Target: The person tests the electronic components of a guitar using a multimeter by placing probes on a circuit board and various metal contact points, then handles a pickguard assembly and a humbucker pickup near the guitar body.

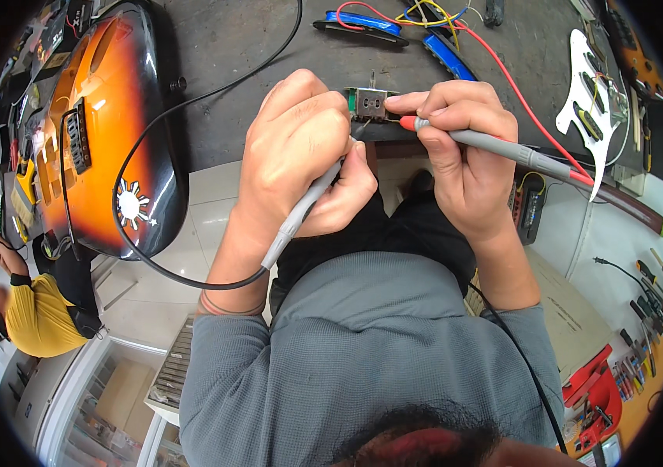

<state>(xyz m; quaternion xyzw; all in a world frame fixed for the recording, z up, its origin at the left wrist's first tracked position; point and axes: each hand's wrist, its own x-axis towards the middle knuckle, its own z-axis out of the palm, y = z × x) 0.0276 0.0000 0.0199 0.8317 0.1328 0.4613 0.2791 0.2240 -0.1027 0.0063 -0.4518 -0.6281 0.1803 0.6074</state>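
Observation:
A small metal switch-like part (pixel 369 103) with a green edge and a thin shaft sits by the near edge of the dark workbench (pixel 222 117). My left hand (pixel 296 156) is closed around a grey test probe (pixel 294 222) with a black lead; its metal tip reaches the underside of the part. From the other side, my right hand (pixel 464 156) pinches a second grey test probe (pixel 502 148), red near its tip and wired to a red lead (pixel 514 86). That tip is at the part's right end, and my right index finger rests against the part. Exact tip contact is too small to tell.
A sunburst guitar body (pixel 125 70) lies at the left, with the black lead (pixel 148 128) looping over it. Blue wire spools (pixel 448 56) are at the back, a white pickguard (pixel 594 128) at right. A person in yellow (pixel 43 311) is at far left.

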